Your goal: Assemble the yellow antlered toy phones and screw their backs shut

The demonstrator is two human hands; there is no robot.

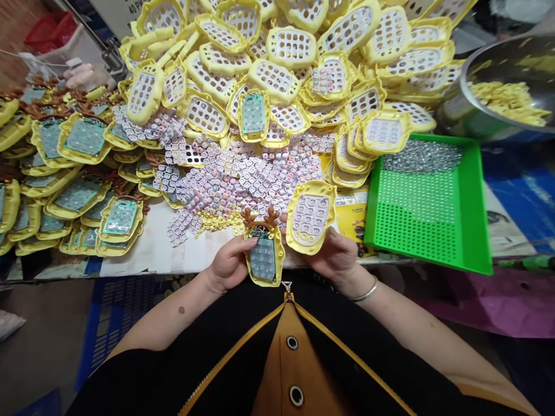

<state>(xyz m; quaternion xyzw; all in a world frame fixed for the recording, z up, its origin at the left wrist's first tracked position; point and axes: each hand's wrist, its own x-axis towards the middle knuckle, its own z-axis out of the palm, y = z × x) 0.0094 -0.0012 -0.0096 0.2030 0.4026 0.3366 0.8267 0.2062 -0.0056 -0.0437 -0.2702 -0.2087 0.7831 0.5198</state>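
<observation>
My left hand (229, 264) is closed on a yellow toy-phone shell (264, 259) with brown antlers and a green circuit board showing in it, held at the table's near edge. My right hand (336, 256) grips a second yellow shell (310, 217) that has a pale rubber keypad seated in it. The two shells sit side by side, almost touching. A loose heap of pastel keypad mats (225, 173) lies just beyond my hands.
A big pile of empty yellow shells (295, 52) fills the back of the table. Shells with boards and antlers (82, 138) are stacked at the left. A green perforated tray (429, 208) holding small metal parts sits at the right, a steel bowl (507, 86) behind it.
</observation>
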